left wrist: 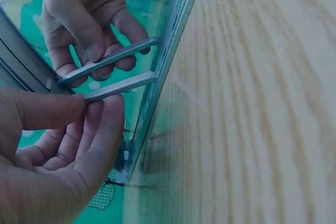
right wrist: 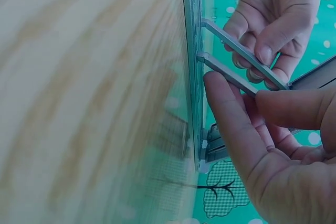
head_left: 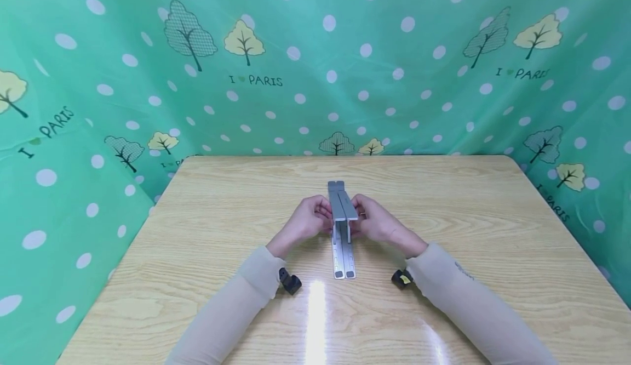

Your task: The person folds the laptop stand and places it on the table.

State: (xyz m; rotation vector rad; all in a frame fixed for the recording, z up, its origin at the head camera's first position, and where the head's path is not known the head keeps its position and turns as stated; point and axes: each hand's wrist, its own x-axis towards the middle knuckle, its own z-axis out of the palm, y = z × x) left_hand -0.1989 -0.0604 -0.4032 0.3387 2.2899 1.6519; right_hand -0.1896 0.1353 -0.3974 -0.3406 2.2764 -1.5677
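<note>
A grey metal folding laptop stand stands on the table, its long base rails flat on the wood and its upper arms raised at a slant. My left hand is on its left side, my right hand on its right. In the left wrist view, thumb and fingers of the left hand pinch the nearer support strut. The right wrist view has the right hand pinching the other strut the same way. Both struts run from the base rail up to the raised arms.
The wooden table extends round the stand on every side. A green curtain with dots and trees hangs behind and beside it. Small black devices sit at both wrists, by the light sleeves.
</note>
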